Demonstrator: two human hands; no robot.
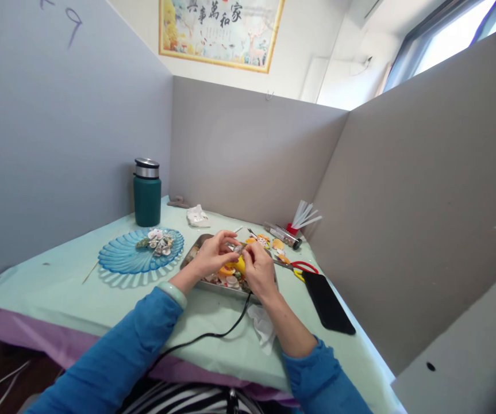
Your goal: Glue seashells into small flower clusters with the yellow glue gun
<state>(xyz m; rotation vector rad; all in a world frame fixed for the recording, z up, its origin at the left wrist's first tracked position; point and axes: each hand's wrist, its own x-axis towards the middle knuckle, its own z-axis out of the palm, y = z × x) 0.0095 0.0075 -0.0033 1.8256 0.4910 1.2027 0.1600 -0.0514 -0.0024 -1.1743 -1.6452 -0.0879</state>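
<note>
Above a metal tray (pixel 186 263), my two hands meet with their fingertips close together. Between the thumb and fingers of my left hand (pixel 217 254) is a small greyish-white piece (pixel 238 249), apparently a shell. My right hand (pixel 260 271) pinches at the other side of the same piece, its fingers closed. Under them, the tray holds several shells (pixel 232 282) and a yellow tool (pixel 239 265), partly covered by my hands; a black cord (pixel 213 334) runs from the tray toward me.
On the left, a blue scalloped plate (pixel 116 253) carries a shell cluster (pixel 160 242); a green bottle (pixel 147 200) stands behind it. Rightward lie scissors (pixel 303 267), a black phone (pixel 327 302), loose shells (pixel 277 244) and white sticks (pixel 303 215) in a red holder. Crumpled tissue (pixel 262 328) lies nearer. Grey partitions surround the table.
</note>
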